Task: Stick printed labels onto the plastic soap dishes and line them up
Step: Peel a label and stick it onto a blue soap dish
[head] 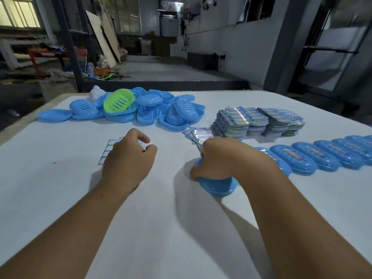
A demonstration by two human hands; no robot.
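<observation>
My right hand (223,158) grips a blue soap dish (217,185) from above, just off the white table (161,218) at centre right. My left hand (128,158) hovers with loosely curled fingers over a small white sheet of label backing (106,151); nothing shows between its fingers. To the right, a row of labelled blue dishes (322,156) runs toward the table's right edge. A pile of unlabelled blue dishes (153,111) with one green dish (118,102) lies at the far left. Stacks of printed labels (259,121) stand behind my right hand, with a few loose labels (196,133) beside them.
A white crumpled thing (96,92) sits behind the dish pile. Beyond the table's far edge lie a grey raised floor (161,67), leaning boards (104,37) and clutter at left. A grey wall (231,43) rises at right.
</observation>
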